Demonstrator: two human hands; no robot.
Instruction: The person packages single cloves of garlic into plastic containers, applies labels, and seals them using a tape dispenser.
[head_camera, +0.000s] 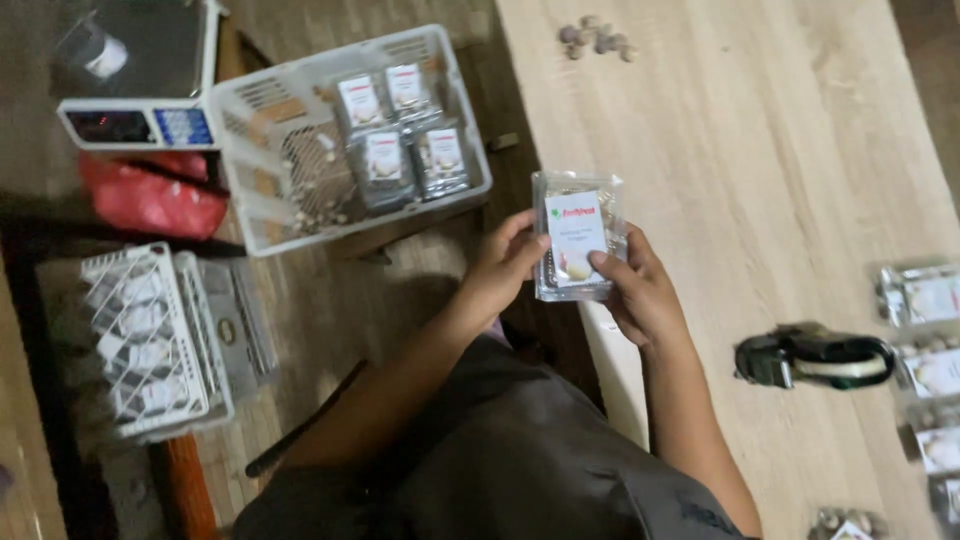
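Both my hands hold a clear plastic clamshell pack (577, 236) with a white label on its lid and pale round pieces inside. My left hand (503, 268) grips its left edge, thumb on the label. My right hand (640, 290) holds its lower right side, thumb across the label's bottom. The pack hovers over the left edge of a light wooden table (760, 150). A white plastic basket (350, 135) on the floor to the upper left carries several similar labelled packs.
A weighing scale (135, 75) sits at the upper left above a red bag (150, 200). A second white crate (150, 340) lies at the left. A tape dispenser (815, 355) and more packs (925, 300) rest on the table's right; small bulbs (597, 38) lie at the top.
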